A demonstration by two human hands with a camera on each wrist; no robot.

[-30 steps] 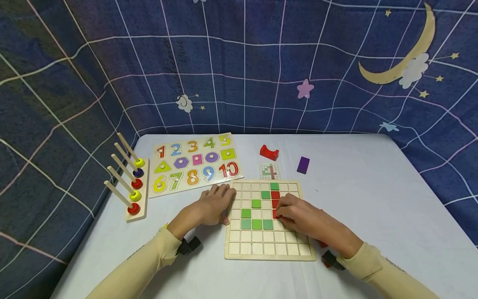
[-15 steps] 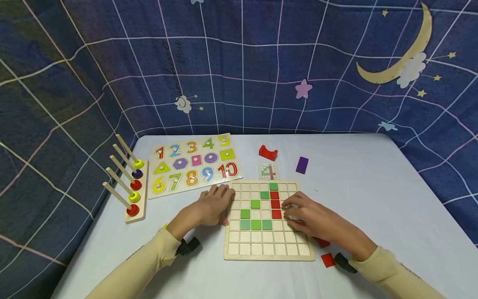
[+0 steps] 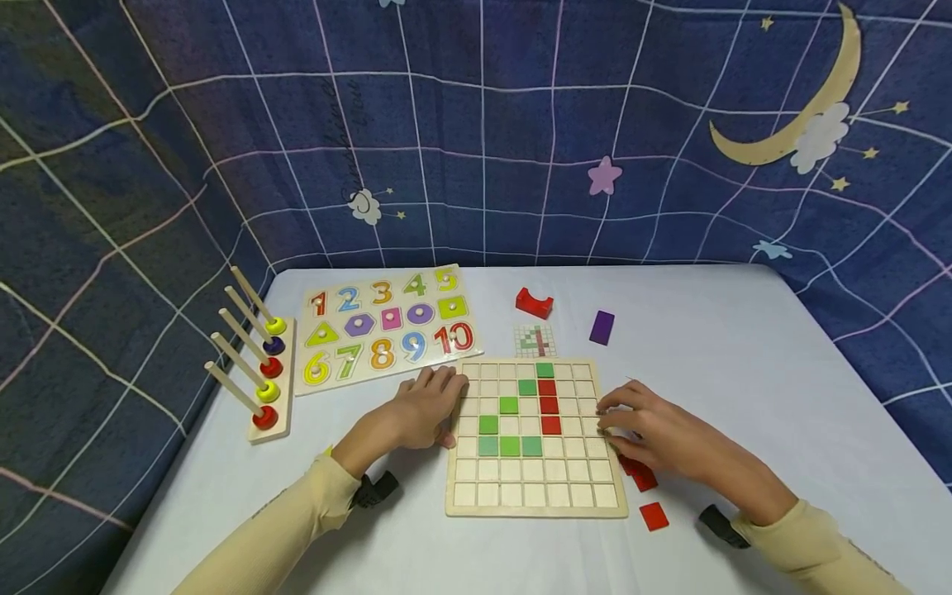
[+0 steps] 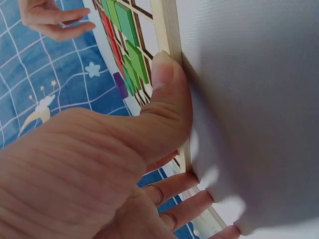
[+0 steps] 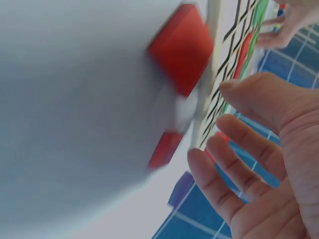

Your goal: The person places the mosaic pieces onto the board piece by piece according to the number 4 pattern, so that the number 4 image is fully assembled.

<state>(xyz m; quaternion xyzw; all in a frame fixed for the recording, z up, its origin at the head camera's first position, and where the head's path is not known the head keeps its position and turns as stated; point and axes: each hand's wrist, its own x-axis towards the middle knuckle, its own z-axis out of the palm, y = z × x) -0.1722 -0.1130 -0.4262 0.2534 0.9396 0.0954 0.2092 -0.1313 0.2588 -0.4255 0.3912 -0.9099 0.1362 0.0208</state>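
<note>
Left hand (image 3: 420, 409) lies flat, fingers straight, thumb extended; right hand (image 3: 658, 434) hovers with fingers loosely spread; both forearms sleeved.

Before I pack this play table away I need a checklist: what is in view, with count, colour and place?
grid board: 1, pale wood, table front centre
green tiles: 7, on the board
red tiles on the board: 3, in a column
loose red tiles: at least 2, on the table right of the board
pattern card: 1, behind the board
red arch block: 1, behind the card
purple block: 1, right of the arch
number puzzle: 1, multicoloured, back left
peg stacker: 1, five pegs, left edge
left hand: pressing the board's left edge
right hand: open, at the board's right edge
</note>
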